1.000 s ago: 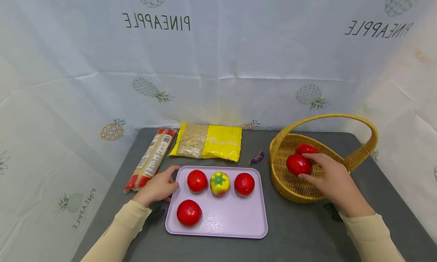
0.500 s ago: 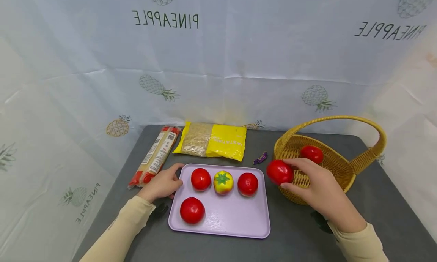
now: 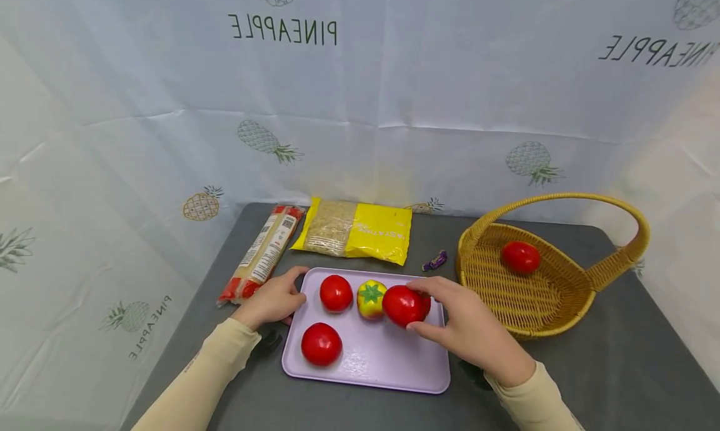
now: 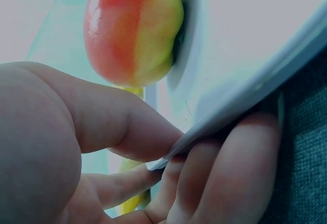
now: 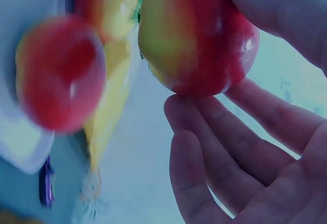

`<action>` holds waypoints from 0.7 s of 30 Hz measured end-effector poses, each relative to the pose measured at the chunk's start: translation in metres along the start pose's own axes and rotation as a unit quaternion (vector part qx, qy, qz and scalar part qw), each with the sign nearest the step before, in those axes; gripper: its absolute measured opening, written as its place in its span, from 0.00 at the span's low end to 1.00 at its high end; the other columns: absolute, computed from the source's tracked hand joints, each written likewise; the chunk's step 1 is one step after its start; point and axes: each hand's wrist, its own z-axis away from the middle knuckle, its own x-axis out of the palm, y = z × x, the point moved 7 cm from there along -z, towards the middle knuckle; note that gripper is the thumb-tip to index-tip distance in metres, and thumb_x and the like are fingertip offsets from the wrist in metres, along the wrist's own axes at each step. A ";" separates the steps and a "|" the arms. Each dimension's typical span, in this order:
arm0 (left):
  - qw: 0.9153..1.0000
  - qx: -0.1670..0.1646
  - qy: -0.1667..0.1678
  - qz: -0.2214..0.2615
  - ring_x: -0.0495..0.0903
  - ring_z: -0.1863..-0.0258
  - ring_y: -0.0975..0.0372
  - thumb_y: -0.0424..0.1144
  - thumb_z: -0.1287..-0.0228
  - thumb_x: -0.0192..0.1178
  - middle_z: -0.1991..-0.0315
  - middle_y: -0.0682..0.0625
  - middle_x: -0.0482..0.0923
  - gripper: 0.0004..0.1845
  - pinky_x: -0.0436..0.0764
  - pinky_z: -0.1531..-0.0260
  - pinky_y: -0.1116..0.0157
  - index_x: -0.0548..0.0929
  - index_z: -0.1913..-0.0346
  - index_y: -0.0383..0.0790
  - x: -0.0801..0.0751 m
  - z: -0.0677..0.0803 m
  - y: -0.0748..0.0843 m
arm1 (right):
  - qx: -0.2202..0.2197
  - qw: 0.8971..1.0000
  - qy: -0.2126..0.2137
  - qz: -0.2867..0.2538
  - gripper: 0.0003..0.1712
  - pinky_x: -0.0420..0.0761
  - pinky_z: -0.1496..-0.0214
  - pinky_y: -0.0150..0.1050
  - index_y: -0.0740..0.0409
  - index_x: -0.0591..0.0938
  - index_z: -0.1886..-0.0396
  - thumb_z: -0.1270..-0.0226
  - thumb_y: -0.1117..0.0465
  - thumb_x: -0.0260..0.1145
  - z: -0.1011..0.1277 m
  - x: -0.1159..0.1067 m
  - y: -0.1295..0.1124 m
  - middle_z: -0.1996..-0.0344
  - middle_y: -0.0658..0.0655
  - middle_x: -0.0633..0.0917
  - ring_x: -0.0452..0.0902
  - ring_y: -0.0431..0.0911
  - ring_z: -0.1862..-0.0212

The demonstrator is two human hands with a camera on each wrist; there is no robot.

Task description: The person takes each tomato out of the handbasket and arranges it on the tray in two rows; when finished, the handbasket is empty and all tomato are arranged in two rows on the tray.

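My right hand (image 3: 471, 322) pinches a red tomato (image 3: 400, 307) between thumb and fingers, over the right half of the lilac tray (image 3: 388, 363). In the right wrist view the held tomato (image 5: 196, 38) shows a yellow-green end with a green calyx. It partly hides another red tomato behind it. My left hand (image 3: 272, 300) grips the tray's left edge; in the left wrist view the thumb lies on the rim (image 4: 245, 94) and fingers are beneath. Also on the tray are a yellow tomato, calyx up (image 3: 371, 301), and two red ones, at back left (image 3: 336, 293) and front left (image 3: 322, 344).
A wicker basket (image 3: 495, 293) with a tall handle stands at right, one red tomato (image 3: 520, 257) inside. Behind the tray lie a yellow bag (image 3: 382, 231), a red-ended pack (image 3: 264, 253) and a purple-wrapped candy (image 3: 435, 260). A printed curtain (image 3: 360, 156) closes the back.
My right hand has lifted the tomato out of the basket and carried it left over the tray. The left hand keeps its grip on the tray; the view has shifted slightly.
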 end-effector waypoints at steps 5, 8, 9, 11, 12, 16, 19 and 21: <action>1.000 -0.003 -0.001 0.002 0.83 0.76 0.55 0.37 0.28 0.64 0.65 0.45 0.82 0.35 0.87 0.76 0.63 0.68 0.20 0.48 -0.001 0.000 0.001 | -0.010 0.999 -0.041 -0.007 0.37 0.92 0.46 0.38 0.38 0.84 0.36 0.46 0.47 0.88 0.000 0.021 -0.011 0.43 0.41 0.87 0.85 0.37 0.48; 1.000 0.000 -0.002 0.003 0.82 0.77 0.55 0.38 0.28 0.64 0.65 0.45 0.82 0.35 0.87 0.76 0.63 0.68 0.20 0.49 0.000 0.000 0.002 | -0.010 0.998 -0.067 -0.011 0.36 0.91 0.45 0.38 0.38 0.84 0.36 0.45 0.46 0.87 0.001 0.032 -0.015 0.45 0.41 0.87 0.84 0.37 0.48; 1.000 0.002 -0.003 0.003 0.82 0.77 0.55 0.38 0.28 0.64 0.65 0.45 0.82 0.35 0.87 0.76 0.63 0.68 0.20 0.48 0.000 0.000 0.002 | -0.009 0.997 -0.075 -0.013 0.35 0.91 0.45 0.39 0.38 0.85 0.36 0.44 0.45 0.86 0.002 0.035 -0.016 0.44 0.41 0.87 0.84 0.37 0.47; 1.000 0.005 -0.002 0.003 0.82 0.76 0.55 0.38 0.28 0.64 0.64 0.45 0.82 0.35 0.87 0.76 0.63 0.68 0.20 0.48 0.000 0.000 0.003 | -0.005 0.996 -0.093 -0.019 0.35 0.91 0.44 0.40 0.39 0.85 0.36 0.43 0.45 0.85 0.002 0.041 -0.018 0.44 0.41 0.87 0.85 0.39 0.46; 1.000 0.005 -0.002 0.003 0.82 0.76 0.55 0.38 0.28 0.64 0.64 0.45 0.82 0.36 0.87 0.76 0.63 0.68 0.20 0.48 0.000 0.000 0.003 | -0.004 0.995 -0.101 -0.024 0.35 0.91 0.44 0.41 0.40 0.85 0.35 0.43 0.44 0.85 0.002 0.044 -0.018 0.44 0.41 0.87 0.85 0.40 0.45; 1.000 0.003 -0.001 0.002 0.82 0.76 0.55 0.38 0.29 0.64 0.64 0.45 0.81 0.36 0.87 0.76 0.63 0.68 0.20 0.49 -0.001 0.000 0.001 | -0.006 0.991 -0.129 -0.036 0.36 0.91 0.41 0.44 0.42 0.84 0.34 0.41 0.44 0.84 0.002 0.055 -0.022 0.42 0.42 0.87 0.85 0.42 0.43; 1.000 0.006 -0.001 0.000 0.82 0.77 0.55 0.38 0.29 0.63 0.65 0.45 0.81 0.35 0.87 0.76 0.63 0.68 0.20 0.48 -0.001 0.000 0.000 | -0.012 0.989 -0.141 -0.039 0.36 0.91 0.40 0.46 0.42 0.84 0.33 0.41 0.44 0.83 0.002 0.062 -0.024 0.41 0.42 0.87 0.84 0.42 0.42; 1.000 0.009 -0.001 0.001 0.82 0.77 0.56 0.38 0.28 0.63 0.65 0.45 0.81 0.35 0.87 0.76 0.63 0.68 0.20 0.48 -0.002 -0.001 0.000 | -0.016 0.988 -0.145 -0.041 0.36 0.91 0.39 0.47 0.42 0.84 0.34 0.41 0.44 0.84 0.002 0.065 -0.024 0.41 0.42 0.88 0.84 0.42 0.41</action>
